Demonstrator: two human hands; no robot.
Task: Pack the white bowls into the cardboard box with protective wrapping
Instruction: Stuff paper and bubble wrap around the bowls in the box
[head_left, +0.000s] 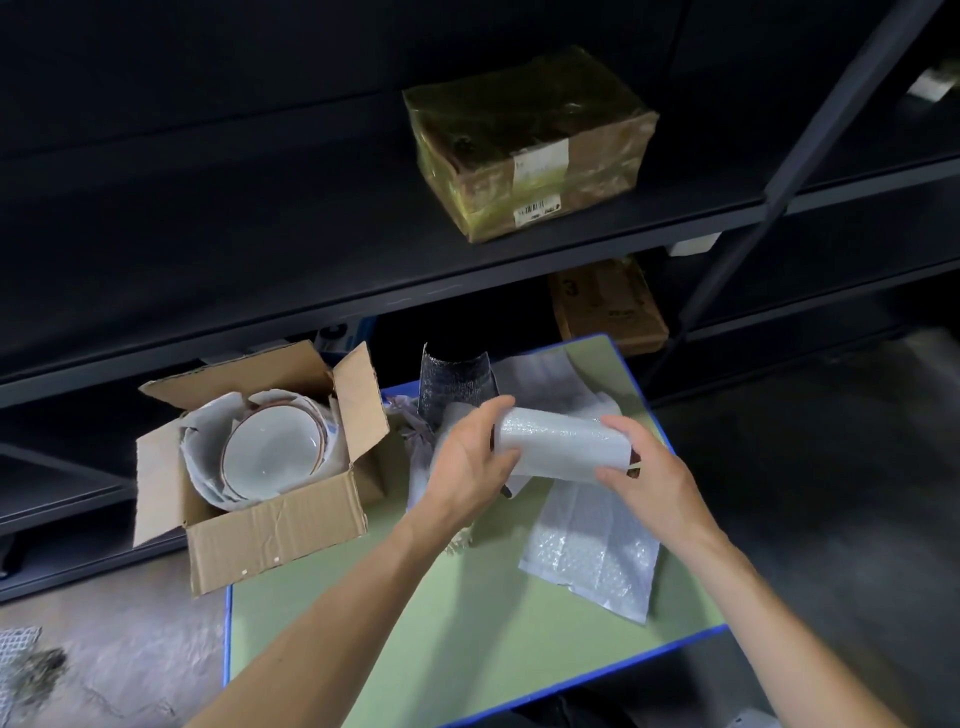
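An open cardboard box (270, 530) stands at the table's left edge. Inside it a white bowl (270, 449) with a brown rim lies tilted among white wrapping sheets (208, 436). Above the table's middle I hold a bundle wrapped in bubble wrap (561, 441). My left hand (470, 462) grips its left end and my right hand (647, 473) grips its right end. What is inside the bundle is hidden.
A flat bubble wrap sheet (592, 551) lies on the green table (467, 623) under my right hand. A dark mesh piece (457, 384) and more wrapping lie behind. A taped package (530, 140) sits on the dark shelf (311, 291) above.
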